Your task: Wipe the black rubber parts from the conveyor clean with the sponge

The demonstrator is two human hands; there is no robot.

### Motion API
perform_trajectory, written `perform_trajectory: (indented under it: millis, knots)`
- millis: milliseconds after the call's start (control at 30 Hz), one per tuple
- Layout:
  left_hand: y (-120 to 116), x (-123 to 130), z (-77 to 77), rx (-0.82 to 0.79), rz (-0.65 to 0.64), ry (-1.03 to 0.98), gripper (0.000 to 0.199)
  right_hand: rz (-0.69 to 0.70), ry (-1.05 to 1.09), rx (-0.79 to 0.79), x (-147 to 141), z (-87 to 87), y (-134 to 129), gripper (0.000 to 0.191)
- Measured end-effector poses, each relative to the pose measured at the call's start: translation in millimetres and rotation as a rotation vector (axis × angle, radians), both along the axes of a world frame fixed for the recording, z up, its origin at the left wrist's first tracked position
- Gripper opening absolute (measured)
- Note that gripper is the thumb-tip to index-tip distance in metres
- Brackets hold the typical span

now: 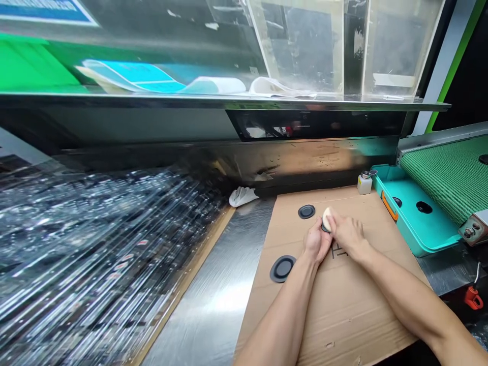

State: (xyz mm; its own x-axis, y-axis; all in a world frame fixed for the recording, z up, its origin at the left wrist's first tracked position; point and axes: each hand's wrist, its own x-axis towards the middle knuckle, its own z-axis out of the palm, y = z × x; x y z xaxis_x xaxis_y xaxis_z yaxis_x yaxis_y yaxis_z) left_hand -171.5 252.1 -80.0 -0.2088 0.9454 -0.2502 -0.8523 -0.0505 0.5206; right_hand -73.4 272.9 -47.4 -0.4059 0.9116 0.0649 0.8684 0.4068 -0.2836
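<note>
Workbench corner beneath a steel-edged shelf (213, 100), clear acrylic panels (305, 46) standing along the far side. Stainless steel tabletop (206, 290) running from left to centre.

Left: broad stack of clear plastic strips (107, 254), glinting, streaked, details too blurred to read. Beyond its far right corner, a crumpled white cloth (242, 196) against the far edge.

Centre: flattened cardboard sheet (343, 310) on the tabletop, with a near black disc (282, 268) and a far black disc (306, 211) lying flat and apart. Between and beside these, left hand (317, 240) and right hand (348, 235) close together above the sheet, both grips pressed in on a dark disc (325, 227) and a pale sponge pad (328, 217), pad against disc. Contact partly hidden by the fingers.

State of work: one disc in hand, two lying on the cardboard; no telling from here how those two differ.

Right: small white bottle (364, 184) with metal top, teal tray (419, 223) with orange latch, green mesh conveyor belt (446, 173), red fitting (473, 299) at the near edge.
</note>
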Motion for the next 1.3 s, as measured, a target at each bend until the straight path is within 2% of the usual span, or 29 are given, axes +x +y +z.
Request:
perform_trajectory:
  millis: [67, 167, 233, 333, 400, 567, 700, 833, 967, 1133, 1300]
  knots:
    - [-0.2, -1.6, -0.3, 0.007, -0.023, 0.007, 0.042, 0.029, 0.011, 0.003, 1.0, -3.8, 0.5, 0.054]
    - [-0.3, -7.1, -0.5, -0.026, 0.040, 0.051, 0.034, -0.003, 0.075, 0.004, 10.6, -6.8, 11.5, 0.049]
    - [-0.6, -11.6, 0.2, -0.043, 0.058, 0.070, 0.029, -0.002, 0.219, 0.023, 20.5, -6.4, 22.8, 0.044]
    - [-2.1, -14.6, 2.7, -0.027, 0.006, 0.069, 0.030, 0.117, 0.499, -0.001, 30.8, -4.5, 35.1, 0.038]
    - [-2.8, -12.0, 4.2, -0.001, -0.035, 0.077, 0.035, 0.169, 0.582, -0.054, 31.7, -3.4, 36.5, 0.036]
    - [-2.0, -1.6, 4.3, 0.023, -0.098, 0.068, 0.039, 0.191, 0.550, -0.091, 24.5, -1.0, 23.8, 0.032]
    - [-2.9, -5.8, 3.9, -0.004, -0.062, 0.021, 0.038, 0.355, 0.498, -0.167, 20.9, 0.5, 13.3, 0.026]
    - [-3.7, -10.5, 5.4, 0.045, -0.025, 0.007, 0.036, 0.248, 0.486, -0.087, 20.2, 2.6, 10.6, 0.029]
    - [-2.5, -10.7, 6.0, 0.008, -0.049, -0.019, 0.035, 0.315, 0.403, -0.122, 24.6, 4.0, 14.4, 0.029]
    - [-4.0, -15.7, 6.4, -0.021, -0.008, -0.047, 0.033, 0.016, 0.334, -0.007, 37.9, 4.7, 30.8, 0.037]
    - [-7.6, -24.1, 9.1, 0.012, -0.016, -0.148, 0.035, -0.032, 0.291, 0.010, 49.9, 8.8, 44.5, 0.039]
